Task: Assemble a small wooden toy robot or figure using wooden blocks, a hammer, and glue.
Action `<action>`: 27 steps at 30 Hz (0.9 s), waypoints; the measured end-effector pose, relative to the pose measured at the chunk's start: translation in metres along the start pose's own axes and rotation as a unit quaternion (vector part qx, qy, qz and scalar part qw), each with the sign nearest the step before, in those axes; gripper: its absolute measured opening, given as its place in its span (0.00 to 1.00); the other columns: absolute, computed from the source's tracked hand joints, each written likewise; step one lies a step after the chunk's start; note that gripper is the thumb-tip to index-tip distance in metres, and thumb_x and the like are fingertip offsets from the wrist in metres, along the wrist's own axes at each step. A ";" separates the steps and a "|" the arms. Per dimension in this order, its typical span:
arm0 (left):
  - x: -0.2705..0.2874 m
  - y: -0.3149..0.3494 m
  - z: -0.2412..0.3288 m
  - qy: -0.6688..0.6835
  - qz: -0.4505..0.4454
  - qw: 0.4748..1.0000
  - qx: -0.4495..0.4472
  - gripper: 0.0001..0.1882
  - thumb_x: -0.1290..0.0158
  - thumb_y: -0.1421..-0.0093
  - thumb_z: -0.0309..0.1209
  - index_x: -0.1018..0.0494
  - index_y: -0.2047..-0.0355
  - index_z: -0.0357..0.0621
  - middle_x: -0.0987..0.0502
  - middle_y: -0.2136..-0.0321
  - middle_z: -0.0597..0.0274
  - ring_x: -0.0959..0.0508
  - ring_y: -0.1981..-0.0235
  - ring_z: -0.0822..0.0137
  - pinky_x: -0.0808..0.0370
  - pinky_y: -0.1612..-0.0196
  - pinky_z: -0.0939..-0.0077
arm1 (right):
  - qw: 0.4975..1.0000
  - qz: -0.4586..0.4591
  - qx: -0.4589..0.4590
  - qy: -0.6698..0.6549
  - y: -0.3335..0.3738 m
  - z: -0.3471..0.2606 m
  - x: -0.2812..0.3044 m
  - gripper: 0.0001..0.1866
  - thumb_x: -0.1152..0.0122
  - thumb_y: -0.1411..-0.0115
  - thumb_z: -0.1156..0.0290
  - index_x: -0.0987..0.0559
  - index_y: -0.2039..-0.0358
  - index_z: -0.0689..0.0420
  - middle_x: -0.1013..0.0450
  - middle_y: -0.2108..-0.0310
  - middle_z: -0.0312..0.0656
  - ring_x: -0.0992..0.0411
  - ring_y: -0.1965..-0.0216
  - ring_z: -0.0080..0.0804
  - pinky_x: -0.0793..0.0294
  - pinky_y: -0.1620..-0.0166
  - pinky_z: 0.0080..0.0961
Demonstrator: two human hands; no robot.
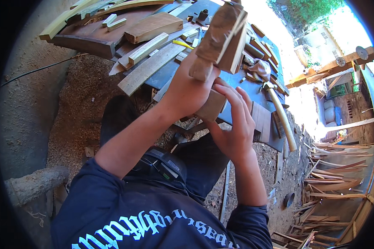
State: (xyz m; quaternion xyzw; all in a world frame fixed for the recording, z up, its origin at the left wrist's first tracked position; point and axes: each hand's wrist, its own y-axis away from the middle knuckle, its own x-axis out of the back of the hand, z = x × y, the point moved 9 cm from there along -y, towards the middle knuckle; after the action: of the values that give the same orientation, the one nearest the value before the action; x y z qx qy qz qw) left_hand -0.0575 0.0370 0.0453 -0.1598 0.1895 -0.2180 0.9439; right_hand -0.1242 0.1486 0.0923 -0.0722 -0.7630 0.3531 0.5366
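Observation:
My left hand (189,89) is closed around a worn brown wooden block (222,37), raised above the workbench; most of its fingers are hidden behind the wood. The block is made of thick pieces side by side, with a rounded stub near my wrist. Below it, a smaller squared wooden end (212,106) shows between my hands; I cannot tell whether it belongs to the same piece. My right hand (237,120) grips this end, with its fingers along the far side and thumb underneath. To the right, a hammer (280,116) with a pale wooden handle hangs over the bench edge.
The blue-topped workbench (232,85) carries several curved boards (153,66), a thick wood block (153,27), a yellow pencil-like stick (183,44) and a crumpled cloth (259,68). Sawdust covers the floor (79,112). Stacked wood strips (336,178) lie at right, beside a rough wall (29,108) at left.

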 end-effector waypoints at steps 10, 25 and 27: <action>0.004 0.005 -0.003 0.028 0.046 0.999 0.005 0.11 0.46 0.34 0.24 0.28 0.52 0.37 0.21 0.62 0.62 0.24 0.62 0.74 0.25 0.58 0.73 | 0.995 0.092 -0.038 -0.020 0.008 0.000 -0.001 0.33 0.28 0.59 0.82 0.23 0.48 0.60 0.21 0.50 0.46 0.23 0.47 0.43 0.32 0.43 0.34; 0.003 0.011 0.008 0.016 0.028 0.999 0.001 0.09 0.46 0.35 0.23 0.26 0.54 0.37 0.21 0.65 0.66 0.24 0.63 0.78 0.26 0.60 0.77 | 0.985 0.171 -0.028 -0.001 0.018 -0.009 -0.003 0.29 0.34 0.58 0.82 0.23 0.50 0.65 0.21 0.52 0.48 0.22 0.49 0.44 0.33 0.46 0.31; 0.002 0.011 0.005 0.043 0.031 0.999 0.008 0.10 0.45 0.35 0.23 0.25 0.54 0.37 0.20 0.66 0.66 0.24 0.65 0.78 0.26 0.62 0.76 | 0.984 0.177 -0.029 0.002 0.020 -0.006 -0.003 0.29 0.34 0.58 0.82 0.23 0.50 0.65 0.21 0.52 0.48 0.22 0.48 0.44 0.33 0.46 0.30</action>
State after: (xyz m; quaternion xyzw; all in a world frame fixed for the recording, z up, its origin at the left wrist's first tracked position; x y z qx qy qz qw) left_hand -0.0499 0.0469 0.0450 -0.1364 0.2328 -0.1965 0.9427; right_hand -0.1236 0.1646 0.0786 -0.2227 -0.7470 0.4197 0.4651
